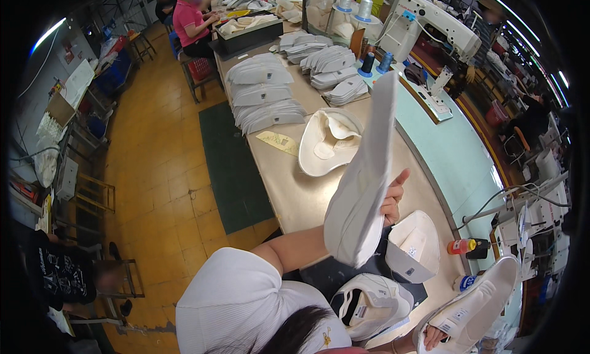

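Observation:
My left hand (pixel 393 200) is raised over the table, its fingers closed on the edge of a white shoe upper (pixel 362 197) and one finger sticking out. The upper stands nearly upright and hides part of my forearm. At the lower right, my right hand (pixel 434 337) grips a second white shoe upper (pixel 485 298) with a label on it; part of that hand is hidden. Between my hands, a sewn white shoe upper (pixel 384 295) and a folded white shoe piece (pixel 415 243) lie on the table. A cream-lined upper (pixel 329 142) rests farther off.
Stacks of white shoe pieces (pixel 261 93) fill the far table (pixel 286 185), near a yellowish template (pixel 278 141). A sewing machine (pixel 424 25) and thread spools (pixel 367 65) stand far right. A red-orange bottle (pixel 460 246) is at the right edge. A co-worker in pink (pixel 189 22) sits beyond.

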`<state>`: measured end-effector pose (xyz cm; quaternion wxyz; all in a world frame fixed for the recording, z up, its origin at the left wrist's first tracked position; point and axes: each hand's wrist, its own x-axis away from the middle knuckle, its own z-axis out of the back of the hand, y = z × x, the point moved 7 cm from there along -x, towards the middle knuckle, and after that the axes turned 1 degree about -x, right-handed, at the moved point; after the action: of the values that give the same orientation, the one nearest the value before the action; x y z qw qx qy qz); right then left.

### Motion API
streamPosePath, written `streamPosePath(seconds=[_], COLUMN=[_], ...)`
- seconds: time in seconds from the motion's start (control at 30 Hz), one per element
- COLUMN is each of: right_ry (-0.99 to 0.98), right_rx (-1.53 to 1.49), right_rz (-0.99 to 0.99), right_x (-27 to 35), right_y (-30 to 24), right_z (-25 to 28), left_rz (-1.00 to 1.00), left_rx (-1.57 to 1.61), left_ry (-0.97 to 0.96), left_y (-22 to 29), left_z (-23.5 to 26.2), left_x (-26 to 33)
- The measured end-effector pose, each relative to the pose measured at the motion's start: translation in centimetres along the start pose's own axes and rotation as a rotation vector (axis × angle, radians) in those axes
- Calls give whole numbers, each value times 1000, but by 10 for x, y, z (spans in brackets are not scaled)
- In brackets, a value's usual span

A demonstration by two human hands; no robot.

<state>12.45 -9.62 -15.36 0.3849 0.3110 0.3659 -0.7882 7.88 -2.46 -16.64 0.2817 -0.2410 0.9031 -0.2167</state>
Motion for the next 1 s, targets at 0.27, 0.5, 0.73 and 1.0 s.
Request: streamPosePath(seconds=[0.27, 0.5, 0.73, 1.0], right_ry=[156, 217, 160, 182], right_rx=[595, 781, 860, 1018], right_rz=[-203, -282, -319, -275], right_x=[19, 27, 25, 14], right_y=[-34, -43, -40, -49], right_z=[-29, -42, -35, -14], left_rz=[396, 508, 523, 560], left_rx=[2, 30, 116, 151], left_ry=[-466, -613, -658, -686], left_y=[-11, -29, -31, -35], left_z=[10, 9, 15, 17], left_x=[-4, 3, 3, 4])
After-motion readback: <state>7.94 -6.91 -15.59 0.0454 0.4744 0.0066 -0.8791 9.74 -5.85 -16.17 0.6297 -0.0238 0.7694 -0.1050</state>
